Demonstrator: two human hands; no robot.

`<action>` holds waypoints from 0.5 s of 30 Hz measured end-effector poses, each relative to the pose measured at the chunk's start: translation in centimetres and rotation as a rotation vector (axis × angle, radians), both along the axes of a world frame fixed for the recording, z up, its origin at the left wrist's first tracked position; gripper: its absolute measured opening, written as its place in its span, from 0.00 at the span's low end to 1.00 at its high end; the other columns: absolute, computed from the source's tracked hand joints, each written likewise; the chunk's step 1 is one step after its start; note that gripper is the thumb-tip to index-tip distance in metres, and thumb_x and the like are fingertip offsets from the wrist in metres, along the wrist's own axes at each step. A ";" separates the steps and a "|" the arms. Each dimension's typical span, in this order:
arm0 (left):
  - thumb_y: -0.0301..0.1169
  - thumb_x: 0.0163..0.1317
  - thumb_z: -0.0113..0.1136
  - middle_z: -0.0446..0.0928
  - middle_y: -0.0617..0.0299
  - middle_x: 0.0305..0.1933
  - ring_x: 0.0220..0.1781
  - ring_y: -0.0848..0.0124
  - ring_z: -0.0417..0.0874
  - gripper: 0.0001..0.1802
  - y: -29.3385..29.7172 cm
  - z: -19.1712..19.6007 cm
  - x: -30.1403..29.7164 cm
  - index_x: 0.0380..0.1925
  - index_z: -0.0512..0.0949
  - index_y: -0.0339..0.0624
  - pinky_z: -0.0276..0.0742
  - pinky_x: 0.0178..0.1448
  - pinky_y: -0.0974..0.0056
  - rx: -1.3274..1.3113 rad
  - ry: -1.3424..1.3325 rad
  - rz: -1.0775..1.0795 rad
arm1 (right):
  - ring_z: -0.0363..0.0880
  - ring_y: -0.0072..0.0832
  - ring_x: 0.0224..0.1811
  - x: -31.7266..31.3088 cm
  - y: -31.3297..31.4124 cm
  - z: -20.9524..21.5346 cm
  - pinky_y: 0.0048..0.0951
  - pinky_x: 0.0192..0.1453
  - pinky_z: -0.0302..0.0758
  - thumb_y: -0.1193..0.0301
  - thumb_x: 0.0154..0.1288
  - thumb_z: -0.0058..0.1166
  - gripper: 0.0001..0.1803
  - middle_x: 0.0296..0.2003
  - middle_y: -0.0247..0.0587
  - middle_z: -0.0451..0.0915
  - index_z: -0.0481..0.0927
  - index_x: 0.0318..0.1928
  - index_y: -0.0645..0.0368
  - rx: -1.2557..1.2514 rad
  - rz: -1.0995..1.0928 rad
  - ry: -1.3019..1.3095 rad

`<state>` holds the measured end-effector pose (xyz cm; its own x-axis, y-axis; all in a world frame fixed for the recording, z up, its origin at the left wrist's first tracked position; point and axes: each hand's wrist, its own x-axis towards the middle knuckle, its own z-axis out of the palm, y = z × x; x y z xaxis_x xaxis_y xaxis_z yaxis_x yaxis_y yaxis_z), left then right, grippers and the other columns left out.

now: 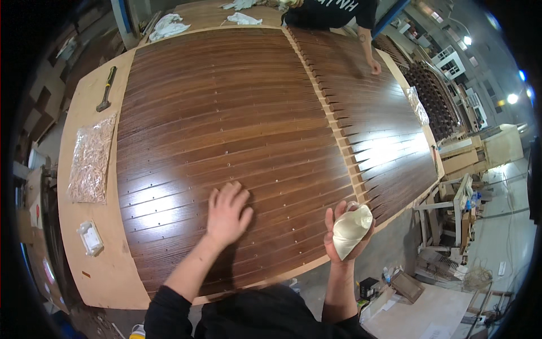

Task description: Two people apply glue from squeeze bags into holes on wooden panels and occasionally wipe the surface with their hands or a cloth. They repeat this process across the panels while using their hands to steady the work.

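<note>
Dark brown wooden planks (pixel 186 124), dotted with rows of small pale spots, lie side by side in front of me. My left hand (pixel 228 212) is over their near part with its fingers apart, holding nothing; whether the fingertips touch the wood I cannot tell. In my right hand (pixel 334 252) is a cone-shaped, clear plastic bag (pixel 351 230) filled with something cream-coloured. Its narrow end points down toward me, above the near edge of the planks. Fingers wrap round the bag's far side and are partly hidden by it.
A hammer (pixel 106 89), a clear bag of wooden dowels (pixel 91 161) and a small white tray (pixel 90 238) lie on the pale board at the left. A pale strip (pixel 328 110) divides the planks. Across the table, another person's hand (pixel 375 68) is over the right-hand planks.
</note>
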<state>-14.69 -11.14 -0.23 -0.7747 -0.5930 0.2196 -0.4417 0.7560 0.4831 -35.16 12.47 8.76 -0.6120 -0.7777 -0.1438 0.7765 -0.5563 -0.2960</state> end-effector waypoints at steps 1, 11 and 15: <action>0.43 0.67 0.64 0.67 0.50 0.76 0.80 0.50 0.64 0.29 -2.4 -1.2 -0.1 0.66 0.75 0.47 0.53 0.83 0.37 -0.017 0.001 0.058 | 0.79 0.48 0.62 -0.3 -0.6 0.3 0.46 0.41 0.86 0.38 0.77 0.45 0.33 0.64 0.39 0.78 0.69 0.72 0.40 0.019 -0.001 -0.044; 0.43 0.68 0.64 0.63 0.48 0.79 0.82 0.48 0.60 0.32 -9.1 -2.2 -0.3 0.71 0.73 0.48 0.48 0.85 0.39 -0.098 -0.117 0.354 | 0.88 0.53 0.49 -8.5 -5.4 -4.1 0.29 0.19 0.80 0.33 0.76 0.45 0.35 0.57 0.50 0.81 0.71 0.68 0.43 0.372 -0.053 0.391; 0.47 0.68 0.62 0.64 0.56 0.79 0.82 0.54 0.60 0.33 -9.0 -2.3 -0.4 0.72 0.72 0.54 0.47 0.87 0.41 -0.071 -0.180 0.381 | 0.84 0.32 0.52 -10.3 -9.8 -6.0 0.35 0.52 0.84 0.46 0.69 0.68 0.39 0.51 0.49 0.84 0.74 0.63 0.67 0.635 -0.072 0.808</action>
